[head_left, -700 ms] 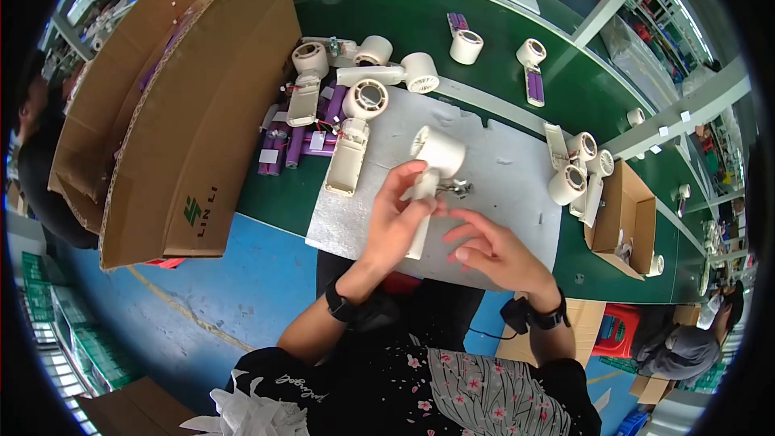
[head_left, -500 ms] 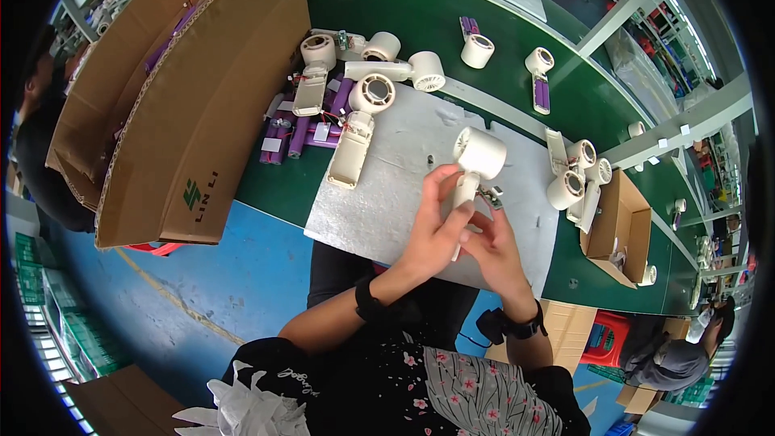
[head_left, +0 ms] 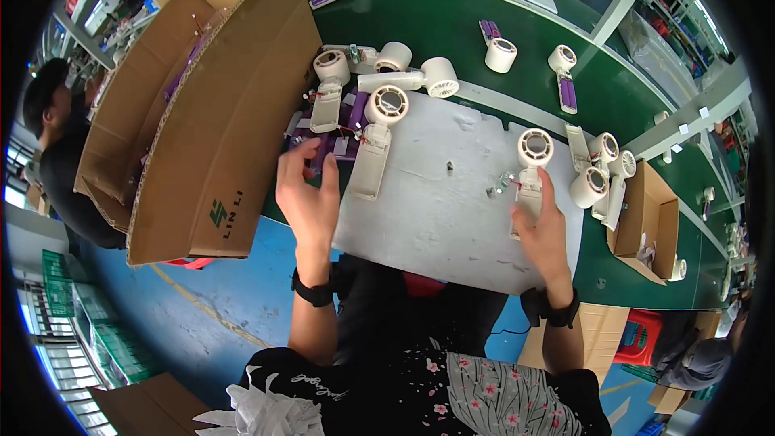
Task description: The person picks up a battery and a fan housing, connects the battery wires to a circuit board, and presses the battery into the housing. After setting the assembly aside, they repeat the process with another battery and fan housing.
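Observation:
My right hand (head_left: 546,236) grips the handle of a white handheld fan (head_left: 535,148) over the right side of a grey foam mat (head_left: 436,226). The fan's round head points away from me, its handle shell lies uncovered, and a small green circuit board (head_left: 505,181) hangs beside it on wires. My left hand (head_left: 311,203) reaches to the mat's left edge, thumb and fingers apart, at a pile of purple battery packs (head_left: 358,111). Its fingertips hide part of the pile. Next to it, another open-handled fan (head_left: 373,157) rests on the mat, with a second one (head_left: 327,105) behind.
A large cardboard box (head_left: 218,129) stands at the left, close to my left hand. Several fans (head_left: 592,186) cluster by a small cardboard box (head_left: 646,226) at the right. More fans (head_left: 500,55), some with purple batteries, lie on the green table (head_left: 436,12). A person (head_left: 69,153) sits beyond the large box.
My left hand has let go of the fan and moved left to the battery packs. My right hand has lowered the fan to the right, with its open handle side now facing up.

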